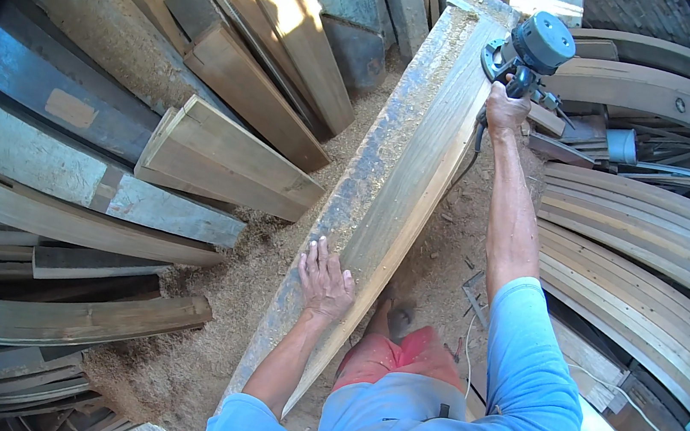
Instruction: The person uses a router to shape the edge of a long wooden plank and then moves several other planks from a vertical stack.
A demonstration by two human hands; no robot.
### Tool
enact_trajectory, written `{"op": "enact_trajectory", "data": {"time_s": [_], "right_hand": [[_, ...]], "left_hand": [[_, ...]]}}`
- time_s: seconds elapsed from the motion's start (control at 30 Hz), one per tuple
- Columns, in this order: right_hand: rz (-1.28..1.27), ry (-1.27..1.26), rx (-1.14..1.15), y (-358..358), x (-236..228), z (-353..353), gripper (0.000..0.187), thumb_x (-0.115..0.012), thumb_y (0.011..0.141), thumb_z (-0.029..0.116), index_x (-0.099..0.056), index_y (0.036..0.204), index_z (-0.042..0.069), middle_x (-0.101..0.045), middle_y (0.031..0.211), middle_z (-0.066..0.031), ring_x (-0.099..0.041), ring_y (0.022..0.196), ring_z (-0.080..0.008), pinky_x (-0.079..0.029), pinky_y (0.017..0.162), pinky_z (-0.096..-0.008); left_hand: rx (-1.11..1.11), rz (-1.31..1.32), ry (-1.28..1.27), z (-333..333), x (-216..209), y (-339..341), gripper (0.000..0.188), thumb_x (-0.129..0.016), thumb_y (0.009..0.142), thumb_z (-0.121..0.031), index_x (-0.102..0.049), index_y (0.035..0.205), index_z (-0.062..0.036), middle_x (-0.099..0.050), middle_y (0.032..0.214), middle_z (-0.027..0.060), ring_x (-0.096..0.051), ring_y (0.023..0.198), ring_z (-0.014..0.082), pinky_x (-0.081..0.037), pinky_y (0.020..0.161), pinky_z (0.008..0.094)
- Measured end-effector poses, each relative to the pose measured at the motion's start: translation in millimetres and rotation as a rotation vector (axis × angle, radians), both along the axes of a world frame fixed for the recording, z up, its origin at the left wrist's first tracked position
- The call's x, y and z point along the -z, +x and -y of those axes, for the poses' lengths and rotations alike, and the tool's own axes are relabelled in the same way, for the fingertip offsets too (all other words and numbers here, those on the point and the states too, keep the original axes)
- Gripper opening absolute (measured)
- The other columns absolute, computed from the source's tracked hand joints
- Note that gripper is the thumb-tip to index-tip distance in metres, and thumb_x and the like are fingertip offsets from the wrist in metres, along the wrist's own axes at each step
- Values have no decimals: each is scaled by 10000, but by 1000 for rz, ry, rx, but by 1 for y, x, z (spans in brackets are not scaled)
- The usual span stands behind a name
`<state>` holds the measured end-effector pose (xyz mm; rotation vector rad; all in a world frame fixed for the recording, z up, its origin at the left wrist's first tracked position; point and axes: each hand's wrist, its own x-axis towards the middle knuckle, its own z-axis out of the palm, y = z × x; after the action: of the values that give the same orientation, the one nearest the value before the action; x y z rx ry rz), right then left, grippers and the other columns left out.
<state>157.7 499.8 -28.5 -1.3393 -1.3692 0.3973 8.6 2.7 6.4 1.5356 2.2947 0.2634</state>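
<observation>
A long wooden board (404,190) lies on a narrow workbench (378,155) dusted with shavings. My right hand (506,110), arm stretched far forward, grips the handle of a teal and black router (544,42). The tool sits at the board's far end, its round base against the right edge; its bit is hidden. Nearer to me, my left hand (326,282) lies flat with fingers spread, across the bench top and the board's left edge. A dark cord (475,150) hangs from the router beside the board.
Planks (231,163) lean and stack along the left. Curved boards (635,234) are piled on the right, near a light-blue cup-like container (620,146). Sawdust (237,323) covers the floor. A pale cord (624,395) runs across the lower right.
</observation>
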Motion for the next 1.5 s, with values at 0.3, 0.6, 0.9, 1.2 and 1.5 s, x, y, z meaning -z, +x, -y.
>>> {"op": "enact_trajectory", "data": {"time_s": [0.3, 0.6, 0.9, 1.2, 1.5], "right_hand": [[-73, -121, -18, -5, -17, 13, 319, -704, 776, 97, -661, 1082, 17, -688, 936, -58, -665, 833, -174, -521, 785, -322], [-95, -56, -29, 3, -33, 16, 305, -696, 754, 98, -679, 1044, 4, -721, 933, -93, -699, 869, -207, -526, 827, -338], [-38, -225, -151, 38, -52, 12, 282, -703, 787, 105, -685, 1051, 7, -687, 883, -51, -646, 800, -149, -520, 766, -314], [-36, -317, -312, 91, -63, -15, 291, -672, 846, 56, -643, 1133, 17, -589, 673, 9, -555, 523, -82, -445, 484, -267], [-607, -636, -348, 149, -132, 30, 213, -643, 903, 109, -599, 1099, 39, -567, 698, -11, -551, 540, -109, -491, 480, -293]], "left_hand": [[-10, 4, 3, 0, 1, 0, 531, -541, 847, -242, -481, 1281, 57, -309, 1557, 297, -263, 1451, 460, -175, 1182, 605], [-1, -15, -8, -2, -1, -1, 543, -537, 842, -264, -471, 1299, 21, -328, 1546, 288, -296, 1431, 459, -193, 1175, 611], [-10, 0, -20, 0, -1, -1, 552, -546, 842, -279, -483, 1300, 22, -337, 1551, 286, -288, 1437, 472, -154, 1187, 631], [-3, -39, 11, 0, 1, -1, 539, -548, 824, -283, -508, 1284, -6, -357, 1548, 267, -320, 1426, 451, -162, 1187, 629], [-23, -72, 2, -1, 0, 2, 543, -542, 832, -280, -504, 1291, 7, -372, 1545, 261, -335, 1421, 452, -172, 1187, 625]]}}
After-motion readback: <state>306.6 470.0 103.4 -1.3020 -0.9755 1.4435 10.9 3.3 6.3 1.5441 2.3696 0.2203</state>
